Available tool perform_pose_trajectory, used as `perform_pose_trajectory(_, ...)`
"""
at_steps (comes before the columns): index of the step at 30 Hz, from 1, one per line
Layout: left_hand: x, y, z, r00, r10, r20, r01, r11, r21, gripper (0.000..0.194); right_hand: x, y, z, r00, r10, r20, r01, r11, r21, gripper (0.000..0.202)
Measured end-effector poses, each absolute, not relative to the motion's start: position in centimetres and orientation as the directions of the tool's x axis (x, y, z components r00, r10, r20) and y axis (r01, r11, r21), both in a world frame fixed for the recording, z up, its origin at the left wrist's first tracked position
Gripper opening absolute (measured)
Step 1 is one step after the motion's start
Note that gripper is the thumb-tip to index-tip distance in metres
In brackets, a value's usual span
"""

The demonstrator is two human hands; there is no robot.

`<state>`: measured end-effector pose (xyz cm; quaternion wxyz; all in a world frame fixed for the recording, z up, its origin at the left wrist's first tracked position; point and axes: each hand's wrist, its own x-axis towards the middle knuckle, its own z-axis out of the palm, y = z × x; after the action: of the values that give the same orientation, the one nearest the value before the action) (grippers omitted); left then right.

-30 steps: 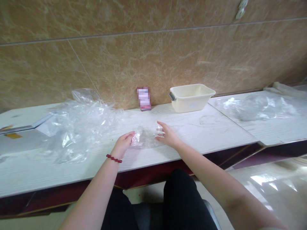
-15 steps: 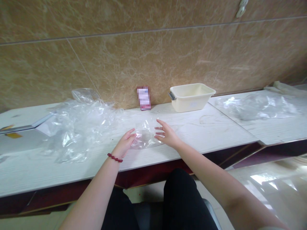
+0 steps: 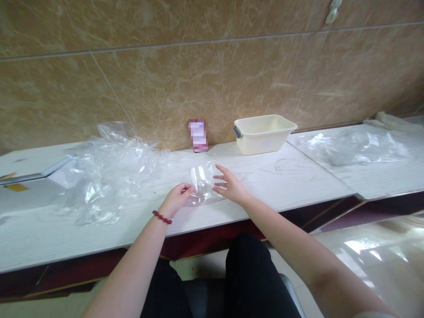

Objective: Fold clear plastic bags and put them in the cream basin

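Note:
A clear plastic bag [image 3: 203, 181] lies on the white tabletop between my hands, its film bent up and shiny. My left hand [image 3: 178, 197], with a red bead bracelet at the wrist, pinches the bag's left edge between thumb and fingers. On the other side, my right hand [image 3: 231, 185] has its fingers spread against the bag's right side; whether they press on the film is hard to see. To the left of my hands spreads a large heap of clear plastic bags [image 3: 112, 172].
A cream plastic tub [image 3: 265, 137] with a grey handle stands near the wall. A pixelated upright card or phone [image 3: 198, 135] leans on the wall. More clear plastic [image 3: 361, 148] lies at right; a white box [image 3: 29, 192] sits far left. The white table [image 3: 281, 176] ends before my knees.
My left hand has moved slightly right and its fingers have closed on the bag's edge. The bag's film is bent more upright. My right hand has stayed almost still.

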<state>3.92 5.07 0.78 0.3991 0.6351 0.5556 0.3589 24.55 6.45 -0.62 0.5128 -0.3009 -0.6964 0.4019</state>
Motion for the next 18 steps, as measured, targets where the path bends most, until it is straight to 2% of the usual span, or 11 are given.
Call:
perform_pose_trajectory(4,3.6,4.8,1.2,0.209,0.974,0.087,0.508,-0.184,0.841,0.033,24.5,6.5,-0.7,-0.284,0.839,0.465,0.022,0.49,-0.871,0.068)
perform_pose_trajectory(11,2.4,3.9,1.9,0.48,0.877,-0.003,0.505,-0.273,0.819,0.051,24.6,6.5,-0.7,-0.277,0.849,0.451,0.039,0.479,-0.877,0.068)
perform_pose_trajectory(14,2.4,3.6,2.1,0.522,0.853,-0.003,0.541,-0.328,0.775,0.046,24.7,6.4,-0.5,-0.274,0.849,0.452,0.04,0.479,-0.877,0.067)
perform_pose_trajectory(18,2.8,3.5,2.2,0.501,0.866,-0.006,0.559,-0.319,0.766,0.035,24.7,6.2,-0.2,-0.274,0.847,0.455,0.04,0.483,-0.875,0.067)
